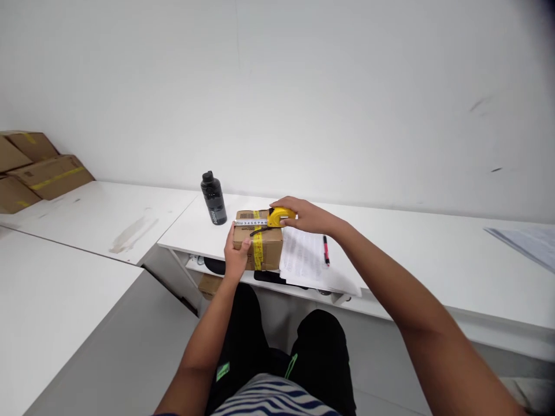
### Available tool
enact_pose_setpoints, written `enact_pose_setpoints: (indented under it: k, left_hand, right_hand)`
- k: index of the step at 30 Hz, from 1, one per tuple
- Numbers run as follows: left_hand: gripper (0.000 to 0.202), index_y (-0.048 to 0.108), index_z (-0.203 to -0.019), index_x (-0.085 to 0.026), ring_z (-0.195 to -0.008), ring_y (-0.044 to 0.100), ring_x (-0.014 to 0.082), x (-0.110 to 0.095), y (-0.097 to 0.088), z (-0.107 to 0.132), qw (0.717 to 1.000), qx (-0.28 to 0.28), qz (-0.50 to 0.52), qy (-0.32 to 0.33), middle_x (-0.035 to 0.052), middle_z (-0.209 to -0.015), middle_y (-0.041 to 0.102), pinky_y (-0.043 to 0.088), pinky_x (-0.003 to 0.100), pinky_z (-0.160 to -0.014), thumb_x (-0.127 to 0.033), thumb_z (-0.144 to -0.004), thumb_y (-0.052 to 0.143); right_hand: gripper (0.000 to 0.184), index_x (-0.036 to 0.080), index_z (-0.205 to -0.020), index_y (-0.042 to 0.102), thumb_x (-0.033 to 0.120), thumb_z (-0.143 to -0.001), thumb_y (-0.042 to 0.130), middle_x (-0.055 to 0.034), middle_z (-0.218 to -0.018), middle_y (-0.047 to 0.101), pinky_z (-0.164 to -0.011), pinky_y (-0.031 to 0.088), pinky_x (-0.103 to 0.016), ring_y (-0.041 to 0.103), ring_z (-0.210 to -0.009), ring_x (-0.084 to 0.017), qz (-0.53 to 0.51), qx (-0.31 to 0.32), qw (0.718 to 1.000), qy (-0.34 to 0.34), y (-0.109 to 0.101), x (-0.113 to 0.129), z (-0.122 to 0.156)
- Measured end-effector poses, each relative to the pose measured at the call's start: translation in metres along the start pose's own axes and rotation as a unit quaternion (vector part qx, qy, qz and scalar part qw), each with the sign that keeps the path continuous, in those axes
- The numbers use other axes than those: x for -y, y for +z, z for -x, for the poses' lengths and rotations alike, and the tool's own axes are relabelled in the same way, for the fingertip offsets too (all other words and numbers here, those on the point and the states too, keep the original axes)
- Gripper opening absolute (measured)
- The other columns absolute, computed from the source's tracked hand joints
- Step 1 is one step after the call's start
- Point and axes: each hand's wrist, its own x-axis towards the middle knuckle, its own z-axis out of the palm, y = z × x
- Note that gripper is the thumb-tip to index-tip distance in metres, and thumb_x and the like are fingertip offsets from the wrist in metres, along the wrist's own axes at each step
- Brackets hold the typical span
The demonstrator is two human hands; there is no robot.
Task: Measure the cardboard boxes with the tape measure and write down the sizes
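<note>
A small cardboard box (pixel 271 248) with yellow tape stands at the table's front edge. My left hand (pixel 236 257) grips its left side, thumb on the near face and fingers up by the top left edge. In my right hand (pixel 303 214) is a yellow tape measure (pixel 281 217), held at the box's top right edge. Its white blade (pixel 254 222) lies across the box top, the end reaching the left edge by my left fingers. A dark strap hangs from the tape measure over the box.
Printed papers (pixel 303 254) and a red-black pen (pixel 326 251) lie right of the box. A dark bottle (pixel 214 199) stands behind it to the left. Several cardboard boxes (pixel 56 173) are stacked far left. More sheets (pixel 526 245) lie far right. Below is a shelf (pixel 197 266).
</note>
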Motion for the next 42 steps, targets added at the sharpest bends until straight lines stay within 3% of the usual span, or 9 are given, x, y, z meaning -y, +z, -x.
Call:
enact_pose_setpoints:
  k: [8,13,22,28,32,35,37,39,42]
  left_hand:
    - [0.057,0.053,-0.129,-0.018,-0.108,0.065,0.0252,-0.002,-0.006,0.000,0.999,0.025,-0.013,-0.022,0.0120,-0.121,0.067,0.050,0.038,-0.095,-0.048,-0.082,0.064]
    - [0.057,0.049,-0.127,-0.018,-0.108,0.065,0.0239,-0.005,-0.002,0.003,0.999,0.015,0.009,-0.031,0.0122,-0.122,0.066,0.049,0.036,-0.095,-0.048,-0.082,0.064]
    - [0.080,0.047,-0.136,-0.016,-0.121,0.060,0.0271,0.013,0.015,-0.014,0.998,-0.033,0.044,-0.002,0.0167,-0.135,0.058,0.046,0.037,-0.103,-0.061,-0.074,0.070]
    - [0.066,0.050,-0.133,-0.017,-0.128,0.053,0.0268,0.005,0.027,-0.044,0.998,-0.056,0.006,-0.012,0.0162,-0.133,0.057,0.039,0.041,-0.111,-0.054,-0.081,0.066]
    - [0.063,0.044,-0.137,-0.020,-0.141,0.037,0.0257,-0.016,0.032,0.003,0.992,-0.115,-0.030,0.053,0.0157,-0.147,0.042,0.027,0.042,-0.119,-0.048,-0.085,0.064]
    - [0.063,0.049,-0.131,-0.022,-0.132,0.048,0.0285,-0.021,0.039,0.069,0.995,0.080,0.052,-0.024,0.0151,-0.138,0.051,0.043,0.042,-0.107,-0.057,-0.081,0.065]
    - [0.068,0.052,-0.126,-0.021,-0.119,0.058,0.0286,-0.018,0.046,0.105,0.968,0.190,0.101,-0.125,0.0153,-0.128,0.058,0.050,0.041,-0.096,-0.062,-0.075,0.069]
    - [0.062,0.053,-0.121,-0.019,-0.107,0.063,0.0246,-0.014,0.050,0.121,0.954,0.204,0.109,-0.192,0.0132,-0.118,0.063,0.051,0.038,-0.092,-0.062,-0.078,0.066]
    - [0.052,0.054,-0.112,-0.017,-0.092,0.065,0.0195,-0.008,0.050,0.114,0.966,0.148,0.069,-0.200,0.0087,-0.104,0.066,0.052,0.035,-0.086,-0.060,-0.083,0.060]
  right_hand:
    - [0.057,0.019,-0.145,0.042,0.018,-0.088,0.052,-0.0141,-0.139,0.052,-0.102,0.046,-0.046,0.053,-0.124,-0.028,0.027,0.007,0.995,-0.095,0.066,0.063,-0.080]
    - [0.059,0.020,-0.146,0.041,0.014,-0.088,0.052,-0.0139,-0.139,0.054,-0.096,0.049,-0.046,0.055,-0.120,-0.030,0.085,0.017,0.987,-0.134,0.076,0.074,-0.091]
    - [0.056,0.020,-0.149,0.034,0.020,-0.094,0.044,-0.0147,-0.146,0.046,-0.108,0.042,-0.049,0.045,-0.133,-0.028,0.092,-0.121,0.983,-0.102,0.060,0.045,0.000]
    - [0.063,0.027,-0.154,0.023,0.040,-0.097,0.044,-0.0133,-0.149,0.043,-0.115,0.036,-0.048,0.039,-0.140,-0.027,0.001,-0.281,0.954,0.106,0.094,0.015,0.086]
    - [0.078,0.026,-0.157,0.007,0.046,-0.093,0.047,-0.0161,-0.143,0.046,-0.105,0.048,-0.047,0.054,-0.127,-0.027,-0.214,-0.331,0.887,0.240,0.151,0.010,0.118]
    - [0.080,0.027,-0.156,-0.012,0.048,-0.096,0.038,-0.0159,-0.143,0.048,-0.103,0.050,-0.050,0.057,-0.125,-0.026,-0.345,-0.358,0.822,0.277,0.188,0.024,0.129]
    - [0.078,0.027,-0.156,-0.012,0.051,-0.098,0.034,-0.0151,-0.147,0.047,-0.107,0.046,-0.050,0.052,-0.131,-0.026,-0.371,-0.381,0.806,0.261,0.203,0.035,0.133]
    - [0.072,0.027,-0.158,0.002,0.055,-0.099,0.031,-0.0128,-0.147,0.050,-0.113,0.038,-0.050,0.046,-0.137,-0.025,-0.355,-0.382,0.825,0.218,0.208,0.039,0.137]
    - [0.058,0.030,-0.148,0.039,0.058,-0.099,0.028,-0.0076,-0.135,0.062,-0.119,0.022,-0.052,0.045,-0.138,-0.026,-0.236,-0.336,0.894,0.181,0.189,0.018,0.140]
